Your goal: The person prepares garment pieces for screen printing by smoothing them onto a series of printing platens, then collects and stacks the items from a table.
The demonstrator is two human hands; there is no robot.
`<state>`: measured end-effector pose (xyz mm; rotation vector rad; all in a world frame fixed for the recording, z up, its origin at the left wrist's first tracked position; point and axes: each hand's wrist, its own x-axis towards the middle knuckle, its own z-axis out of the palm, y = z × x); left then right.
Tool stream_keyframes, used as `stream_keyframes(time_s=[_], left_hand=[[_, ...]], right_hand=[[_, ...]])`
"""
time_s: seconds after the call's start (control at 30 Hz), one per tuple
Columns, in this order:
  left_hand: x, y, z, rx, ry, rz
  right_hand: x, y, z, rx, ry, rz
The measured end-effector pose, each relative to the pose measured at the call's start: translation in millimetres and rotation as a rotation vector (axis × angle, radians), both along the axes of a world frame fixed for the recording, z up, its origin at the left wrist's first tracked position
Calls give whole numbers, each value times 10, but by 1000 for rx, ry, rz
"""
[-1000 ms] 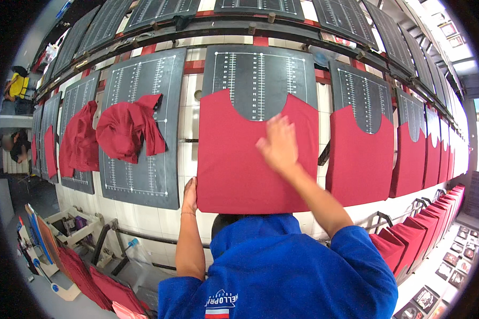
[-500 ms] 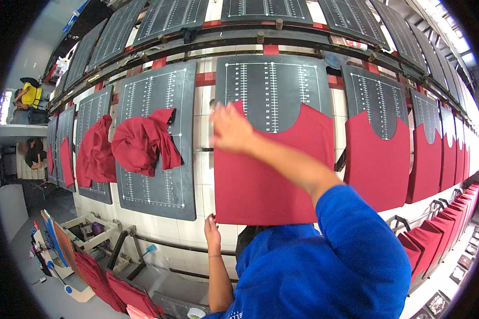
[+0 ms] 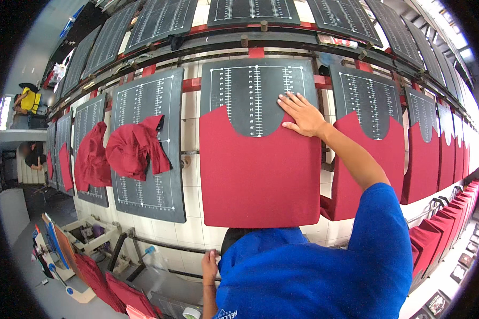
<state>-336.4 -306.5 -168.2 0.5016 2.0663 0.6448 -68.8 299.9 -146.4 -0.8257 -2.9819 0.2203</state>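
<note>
A dark red fabric panel [image 3: 261, 178] with a curved neckline lies over the grey marked board [image 3: 255, 74] in front of me. My right hand [image 3: 303, 116] rests palm down with fingers outstretched on its right shoulder, the fingertips reaching onto the bare board. The cloth looks smooth, its lower edge meeting the board's near end. My left hand [image 3: 209, 266] hangs low beside my body, below the board's near left corner. Its fingers look loosely curled, and nothing shows in them.
On the left board [image 3: 143, 196] sits a crumpled dark red piece [image 3: 135, 151]; another bunched piece [image 3: 93, 159] lies beyond. Similar panels [image 3: 367, 181] cover boards to the right. A black rail [image 3: 170, 242] runs near me. Two people, one in yellow [image 3: 29, 101], are far left.
My right hand has moved from the panel's left shoulder to its right shoulder, and the cloth there now lies flatter. My left hand has dropped lower. The view has shifted slightly right.
</note>
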Motion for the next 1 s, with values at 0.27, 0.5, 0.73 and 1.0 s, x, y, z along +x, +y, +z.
stream_keyframes(time_s=[0.27,0.5,0.73,1.0], left_hand=[[-915,362,483,143,175,138],[-2198,1729,804,378,649,-227],[-4289,2378,656,609,1003,-155],[-4703,2745,940,848,696,-664]], right_hand=[[361,-2516,98,-242,-167,-165],[-1234,-3546,14,-198,-67,-119],[-3420,-3180,-38,-249,464,-343],[-5667,-2611,565,-184,338,-507]])
